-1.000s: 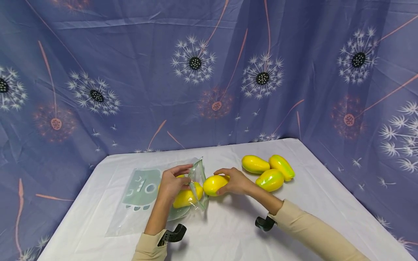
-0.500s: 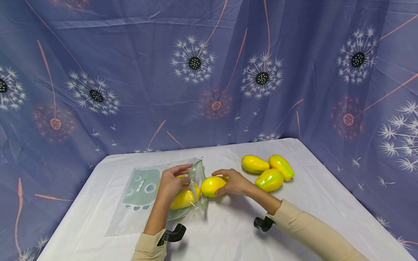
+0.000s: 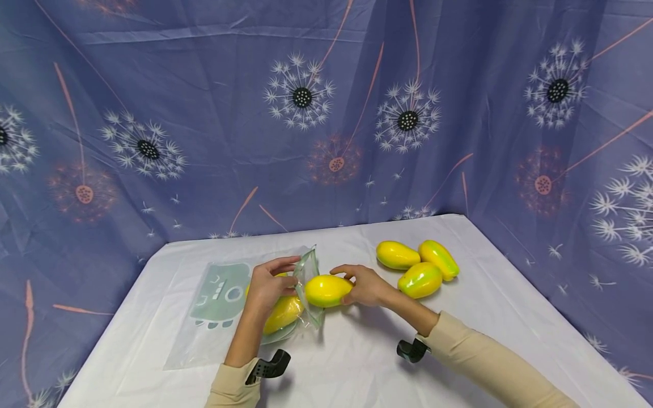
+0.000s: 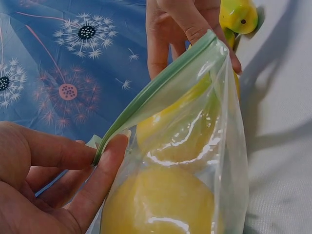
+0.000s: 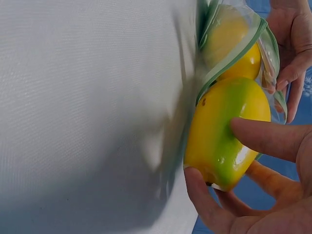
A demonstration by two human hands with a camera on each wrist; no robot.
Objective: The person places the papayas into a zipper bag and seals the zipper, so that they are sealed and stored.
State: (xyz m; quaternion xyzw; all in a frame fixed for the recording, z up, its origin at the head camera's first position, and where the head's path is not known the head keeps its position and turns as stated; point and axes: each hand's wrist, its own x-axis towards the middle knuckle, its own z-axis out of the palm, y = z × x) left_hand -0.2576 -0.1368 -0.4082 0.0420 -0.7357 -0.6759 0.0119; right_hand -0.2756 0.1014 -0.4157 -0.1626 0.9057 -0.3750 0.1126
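Observation:
My left hand pinches the green-edged mouth of a clear zip bag between thumb and fingers, keeping the mouth apart. Inside the bag lies a yellow papaya, partly covered by the hand in the head view. My right hand holds another papaya, yellow with a green streak, by its rear end with thumb and curled fingers. This fruit's front end is within the bag's mouth, against the papaya inside. In the left wrist view its front shows through the clear plastic.
Three more papayas lie grouped at the right: one at the back left, one at the far right, one in front. The bag's printed green part lies flat leftward on the white tablecloth. A patterned curtain hangs behind.
The right hand's papaya has moved left into the bag's mouth. The papaya inside has shifted left and toward the front. My left hand has stayed at the rim.

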